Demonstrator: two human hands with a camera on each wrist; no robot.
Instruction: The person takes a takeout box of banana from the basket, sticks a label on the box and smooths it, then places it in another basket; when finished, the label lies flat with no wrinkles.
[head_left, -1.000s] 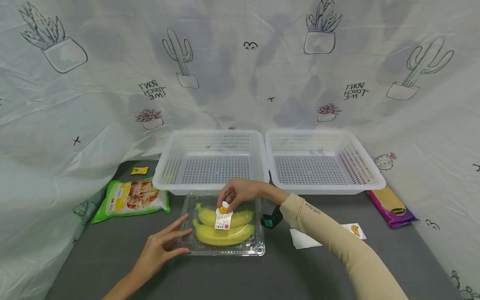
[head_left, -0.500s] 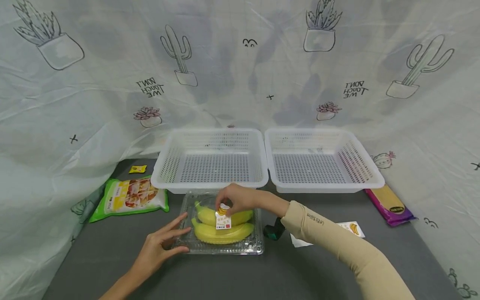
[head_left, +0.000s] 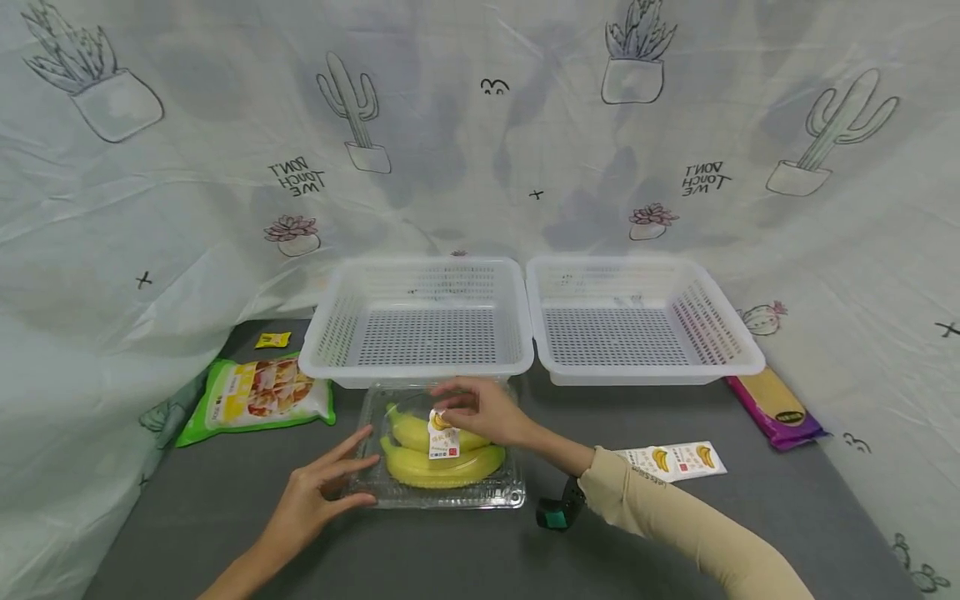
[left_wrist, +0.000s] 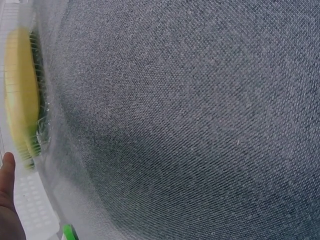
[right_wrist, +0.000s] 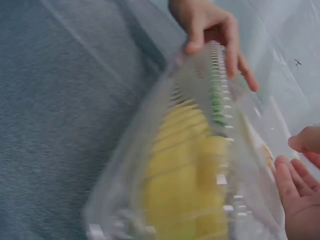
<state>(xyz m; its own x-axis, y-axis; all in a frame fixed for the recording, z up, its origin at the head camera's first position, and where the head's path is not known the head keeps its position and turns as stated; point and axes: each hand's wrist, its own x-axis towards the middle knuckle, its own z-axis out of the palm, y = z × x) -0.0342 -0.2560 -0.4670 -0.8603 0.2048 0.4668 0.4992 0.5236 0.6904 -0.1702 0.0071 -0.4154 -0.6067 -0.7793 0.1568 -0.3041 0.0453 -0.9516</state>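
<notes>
A clear plastic box (head_left: 480,498) of yellow bananas (head_left: 446,471) rests on the dark table in the head view, its lid down. A white label (head_left: 444,446) with a banana picture lies on the lid. My right hand (head_left: 480,408) is over the label's upper end; in the right wrist view its fingers (right_wrist: 286,182) touch near the label, with the thumb apart from them. My left hand (head_left: 318,483) rests against the box's left side, fingers spread and fairly straight. The left wrist view catches only one fingertip, beside the box.
Two white perforated baskets (head_left: 420,372) (head_left: 660,369) stand behind the box. A green-edged food bag (head_left: 258,396) and a small yellow packet (head_left: 273,340) lie left. A strip of banana labels (head_left: 678,461) and a purple package (head_left: 776,408) lie right.
My right hand has loosened from the label's top, its fingers lifting and shifting slightly right; the forearm has lowered, uncovering more of the label strip. The left hand stays against the box.
</notes>
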